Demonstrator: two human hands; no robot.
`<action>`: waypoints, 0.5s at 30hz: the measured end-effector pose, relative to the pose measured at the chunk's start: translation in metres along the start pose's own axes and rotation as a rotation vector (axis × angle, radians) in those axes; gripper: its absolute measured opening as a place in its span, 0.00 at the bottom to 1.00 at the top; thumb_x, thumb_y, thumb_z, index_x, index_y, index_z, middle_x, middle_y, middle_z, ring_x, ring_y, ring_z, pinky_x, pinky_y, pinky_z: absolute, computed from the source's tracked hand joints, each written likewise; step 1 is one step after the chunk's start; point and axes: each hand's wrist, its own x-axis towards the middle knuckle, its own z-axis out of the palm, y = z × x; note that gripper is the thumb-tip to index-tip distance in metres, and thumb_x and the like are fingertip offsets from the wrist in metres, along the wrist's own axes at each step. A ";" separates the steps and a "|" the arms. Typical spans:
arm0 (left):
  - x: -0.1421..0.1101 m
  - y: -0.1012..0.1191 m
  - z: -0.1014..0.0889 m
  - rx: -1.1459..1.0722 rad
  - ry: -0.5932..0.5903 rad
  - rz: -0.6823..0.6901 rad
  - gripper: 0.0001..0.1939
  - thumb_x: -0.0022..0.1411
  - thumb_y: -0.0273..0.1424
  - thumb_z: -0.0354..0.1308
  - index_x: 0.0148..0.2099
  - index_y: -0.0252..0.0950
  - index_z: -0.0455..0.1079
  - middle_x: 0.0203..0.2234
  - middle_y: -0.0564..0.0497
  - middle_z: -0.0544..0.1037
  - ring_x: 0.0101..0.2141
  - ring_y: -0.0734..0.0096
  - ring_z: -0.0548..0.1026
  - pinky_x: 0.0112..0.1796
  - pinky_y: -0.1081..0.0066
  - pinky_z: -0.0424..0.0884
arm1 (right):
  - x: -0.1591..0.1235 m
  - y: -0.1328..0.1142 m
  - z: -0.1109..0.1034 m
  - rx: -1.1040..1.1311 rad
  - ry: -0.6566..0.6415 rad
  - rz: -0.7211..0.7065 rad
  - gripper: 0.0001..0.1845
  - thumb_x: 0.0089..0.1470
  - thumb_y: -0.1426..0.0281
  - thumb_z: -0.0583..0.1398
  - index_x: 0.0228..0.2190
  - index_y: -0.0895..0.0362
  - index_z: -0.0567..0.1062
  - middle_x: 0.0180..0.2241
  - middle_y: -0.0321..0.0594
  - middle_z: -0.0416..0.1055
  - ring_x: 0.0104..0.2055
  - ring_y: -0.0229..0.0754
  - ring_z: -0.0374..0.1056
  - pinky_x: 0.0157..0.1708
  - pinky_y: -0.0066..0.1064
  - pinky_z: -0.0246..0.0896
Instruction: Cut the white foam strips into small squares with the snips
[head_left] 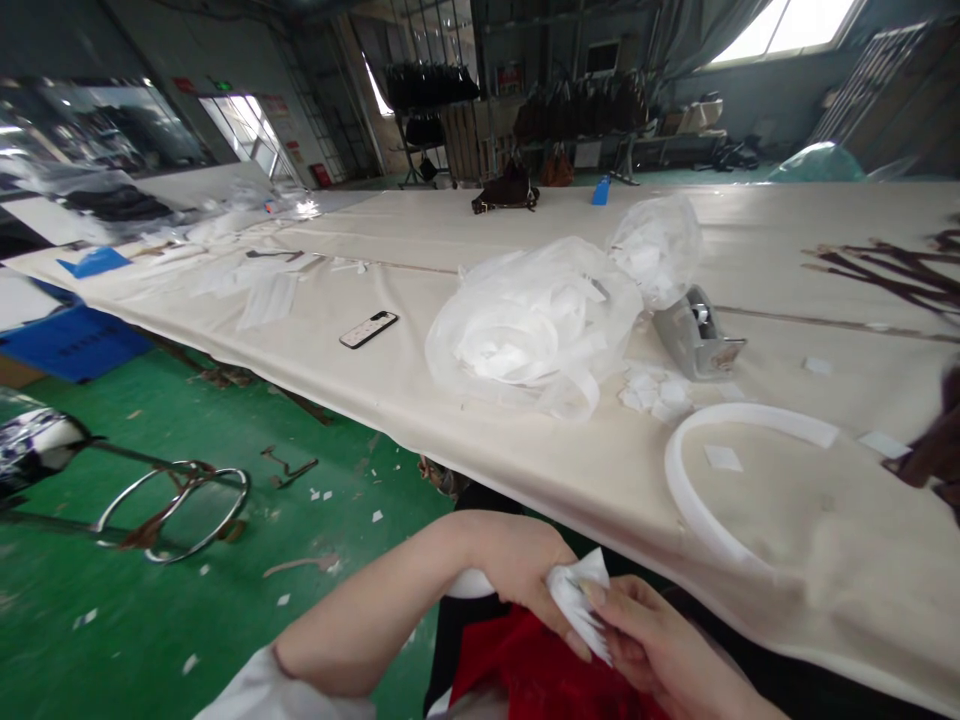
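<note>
Pieces of thin white material (570, 597) sit bunched at the bottom of the frame, right of centre, above red cloth (491, 650). Your left hand (525, 565) clasps them from one side; your right hand (645, 628) pinches them, thumb on top. On the table (360, 385), a curved white strip (681, 482) lies at the frame's right, below a grey dispenser (679, 335); a translucent bag (480, 315) bulges near the centre.

Smooth green floor (330, 600): near left
Wide cream-covered table (397, 385): left to right
Dark grey wall (180, 45): far left
Bright white doorway (241, 125): in that wall
Pale daylit window (787, 28): high, far right
</note>
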 end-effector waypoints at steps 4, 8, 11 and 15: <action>0.000 0.001 -0.001 -0.062 -0.027 0.007 0.22 0.46 0.51 0.68 0.28 0.37 0.71 0.14 0.60 0.67 0.14 0.78 0.64 0.18 0.78 0.58 | 0.004 0.009 -0.006 0.038 -0.043 -0.026 0.34 0.43 0.45 0.66 0.13 0.55 0.55 0.11 0.23 0.41 0.15 0.25 0.33 0.17 0.29 0.24; -0.004 0.004 -0.004 -0.091 -0.002 0.065 0.21 0.48 0.50 0.68 0.35 0.38 0.76 0.19 0.59 0.72 0.18 0.78 0.65 0.22 0.78 0.61 | 0.002 0.008 -0.012 0.075 -0.087 -0.086 0.33 0.50 0.45 0.61 0.13 0.55 0.55 0.11 0.23 0.42 0.14 0.26 0.33 0.16 0.29 0.25; -0.010 0.006 -0.007 -0.086 0.082 0.177 0.19 0.51 0.45 0.68 0.40 0.37 0.77 0.23 0.57 0.75 0.23 0.78 0.67 0.28 0.79 0.63 | -0.004 0.002 -0.017 -0.047 -0.060 -0.148 0.32 0.53 0.44 0.57 0.14 0.56 0.60 0.11 0.24 0.44 0.14 0.28 0.35 0.17 0.29 0.27; -0.016 0.003 -0.005 -0.072 0.228 0.214 0.19 0.48 0.45 0.70 0.35 0.35 0.77 0.23 0.57 0.74 0.24 0.77 0.67 0.28 0.80 0.60 | -0.012 0.000 -0.022 -0.189 0.066 -0.137 0.31 0.50 0.42 0.58 0.16 0.57 0.65 0.13 0.25 0.45 0.17 0.30 0.38 0.19 0.30 0.30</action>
